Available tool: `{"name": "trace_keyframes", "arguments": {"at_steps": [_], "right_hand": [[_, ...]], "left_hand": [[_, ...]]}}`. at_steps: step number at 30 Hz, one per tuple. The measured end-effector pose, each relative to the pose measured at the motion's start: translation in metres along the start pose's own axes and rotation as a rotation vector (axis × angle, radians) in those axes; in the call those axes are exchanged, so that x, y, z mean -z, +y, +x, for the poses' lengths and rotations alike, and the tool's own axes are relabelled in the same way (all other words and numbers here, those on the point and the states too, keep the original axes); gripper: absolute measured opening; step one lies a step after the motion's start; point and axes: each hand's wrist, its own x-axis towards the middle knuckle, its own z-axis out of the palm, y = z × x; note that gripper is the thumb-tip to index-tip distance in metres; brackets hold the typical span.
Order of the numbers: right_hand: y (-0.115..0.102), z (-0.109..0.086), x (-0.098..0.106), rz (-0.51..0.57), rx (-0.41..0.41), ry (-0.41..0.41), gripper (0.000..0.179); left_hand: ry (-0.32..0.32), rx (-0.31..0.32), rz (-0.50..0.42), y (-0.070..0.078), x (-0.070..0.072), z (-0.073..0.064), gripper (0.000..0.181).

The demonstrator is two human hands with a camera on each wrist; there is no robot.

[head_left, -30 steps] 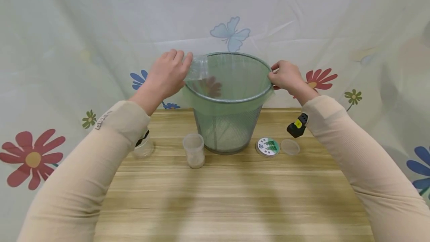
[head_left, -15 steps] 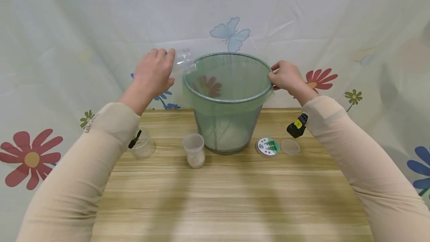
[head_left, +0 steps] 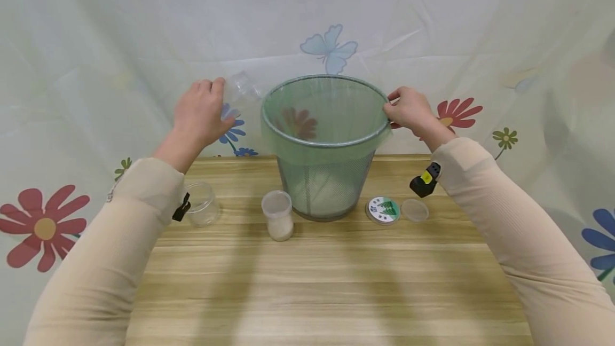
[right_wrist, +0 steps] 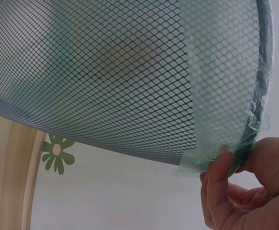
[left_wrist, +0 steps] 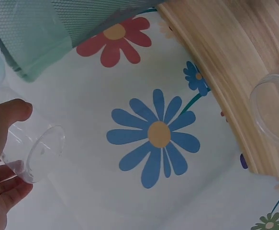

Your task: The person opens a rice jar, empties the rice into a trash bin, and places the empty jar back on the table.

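Note:
My left hand (head_left: 198, 113) holds a clear plastic jar (head_left: 244, 86) by its side, left of the bin. Seen from the left wrist, the thumb and fingers are around this see-through jar (left_wrist: 42, 151), and its round mouth faces away from the palm. A mesh wastebasket (head_left: 319, 191) stands upright at the back, lined with a thin green bag (head_left: 307, 154) folded over its rim. My right hand (head_left: 410, 108) pinches the rim and bag edge at the right; the right wrist view shows the fingers (right_wrist: 219, 179) gripping the bag there.
Before the bin stands a clear container with pale contents (head_left: 278, 220). Another clear jar (head_left: 203, 207) is at the left. Right of the bin lie a round lid with a green-and-white label (head_left: 383, 210) and a translucent lid (head_left: 415, 210). A flowered curtain (head_left: 168, 31) hangs behind the wooden table (head_left: 312, 282).
My left hand has moved left with the clear jar, from over the bin's left rim to beside it. The right hand has stayed on the rim.

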Motion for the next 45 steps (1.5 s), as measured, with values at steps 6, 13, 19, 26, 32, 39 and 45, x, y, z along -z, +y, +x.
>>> {"name": "trace_keyframes", "arguments": {"at_steps": [6,13,19,26,32,39,45], "right_hand": [[0.0,0.0,0.0,0.004,0.004,0.003,0.043],[0.0,0.001,-0.002,0.009,0.008,0.006,0.042],[0.0,0.001,-0.002,0.009,0.005,0.004,0.042],[0.001,0.001,-0.001,0.005,0.011,0.004,0.042],[0.002,0.001,0.0,0.003,0.013,0.009,0.043],[0.002,0.001,0.0,0.009,0.009,0.008,0.043],[0.003,0.0,0.0,0.012,-0.002,0.013,0.042]], "left_hand": [[0.063,0.04,-0.075,-0.008,-0.014,-0.01,0.072],[0.086,0.088,-0.123,-0.016,-0.035,-0.021,0.07],[0.048,0.14,-0.183,-0.019,-0.054,-0.031,0.071],[0.026,0.183,-0.245,-0.019,-0.075,-0.04,0.069],[-0.001,0.235,-0.361,-0.016,-0.092,-0.049,0.075],[-0.002,0.289,-0.452,-0.012,-0.12,-0.06,0.075],[0.023,0.345,-0.51,-0.005,-0.14,-0.068,0.074]]}}
